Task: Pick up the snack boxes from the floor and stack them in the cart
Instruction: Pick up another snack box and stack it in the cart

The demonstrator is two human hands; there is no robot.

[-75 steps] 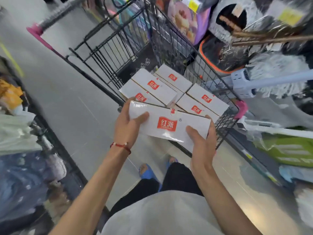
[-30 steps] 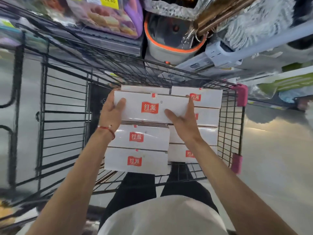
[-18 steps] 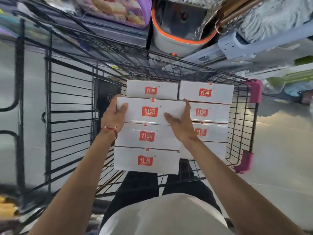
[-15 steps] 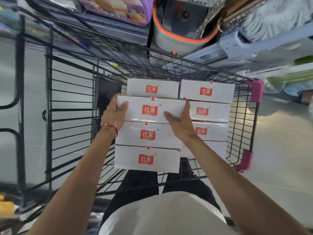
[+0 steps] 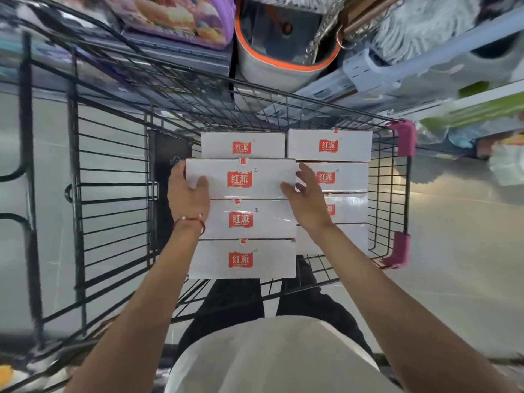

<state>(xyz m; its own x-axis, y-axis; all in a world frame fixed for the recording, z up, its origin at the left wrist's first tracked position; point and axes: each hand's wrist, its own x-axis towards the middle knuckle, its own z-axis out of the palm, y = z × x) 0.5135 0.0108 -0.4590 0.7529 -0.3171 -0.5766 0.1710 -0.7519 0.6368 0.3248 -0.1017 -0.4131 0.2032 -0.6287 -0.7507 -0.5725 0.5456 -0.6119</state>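
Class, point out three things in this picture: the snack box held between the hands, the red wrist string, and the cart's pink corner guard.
snack box [image 5: 241,178], head view, red logo on top face
red wrist string [image 5: 190,221], head view, strand across left wrist
pink corner guard [image 5: 405,137], head view, far right corner

Far beyond the fingers: orange-rimmed grey bucket, purple-edged pastry package to its left, pale blue mop handle and fluffy grey mop head to its right. Grey floor either side.
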